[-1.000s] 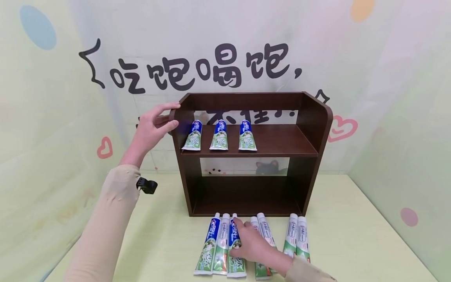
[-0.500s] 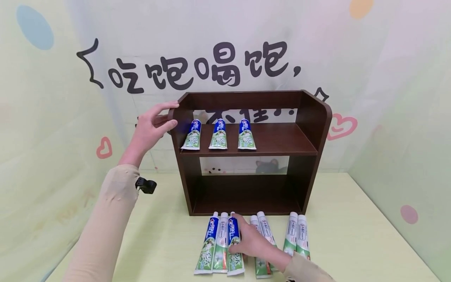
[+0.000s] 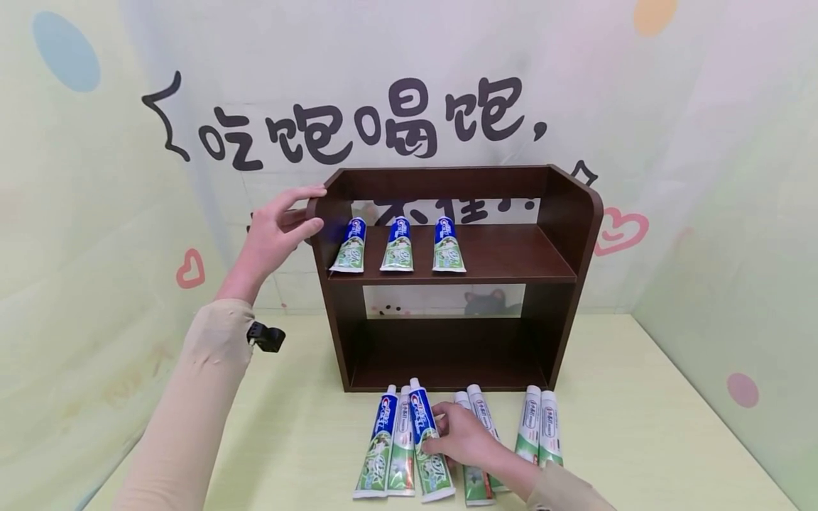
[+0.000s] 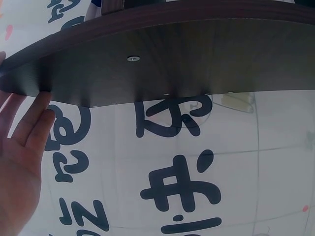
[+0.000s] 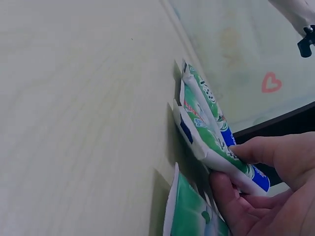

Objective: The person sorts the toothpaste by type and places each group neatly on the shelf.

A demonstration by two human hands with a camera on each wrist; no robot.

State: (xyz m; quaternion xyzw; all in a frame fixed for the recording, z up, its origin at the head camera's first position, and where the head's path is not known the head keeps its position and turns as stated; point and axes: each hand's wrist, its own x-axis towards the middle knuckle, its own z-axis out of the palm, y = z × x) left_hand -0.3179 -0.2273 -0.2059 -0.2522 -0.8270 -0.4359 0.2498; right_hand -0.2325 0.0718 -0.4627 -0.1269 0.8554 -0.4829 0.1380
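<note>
My right hand (image 3: 469, 436) pinches a blue, white and green toothpaste tube (image 3: 424, 440) between thumb and fingers. The tube leans with its cap end raised and its flat end low near the table. In the right wrist view, my thumb (image 5: 258, 150) presses the printed face of the held tube (image 5: 219, 147), fingers beneath. Beside it lie a white-and-green tube (image 3: 401, 454) and a second blue one (image 3: 377, 447). My left hand (image 3: 271, 231) holds the upper left side of the dark brown two-tier shelf (image 3: 447, 280); in the left wrist view, fingers (image 4: 32, 118) touch its side panel (image 4: 162, 59).
On the upper tier stand three blue-and-green tubes (image 3: 397, 245). More white-and-green tubes lie right of my right hand, one pair (image 3: 529, 426) farther right. The table (image 3: 639, 426) is pale, with printed fabric walls (image 3: 722, 248) around it.
My right hand has pulled the blue tube up a little from the row and tilted it, its cap end now higher and to the left. The left hand keeps its place on the shelf.
</note>
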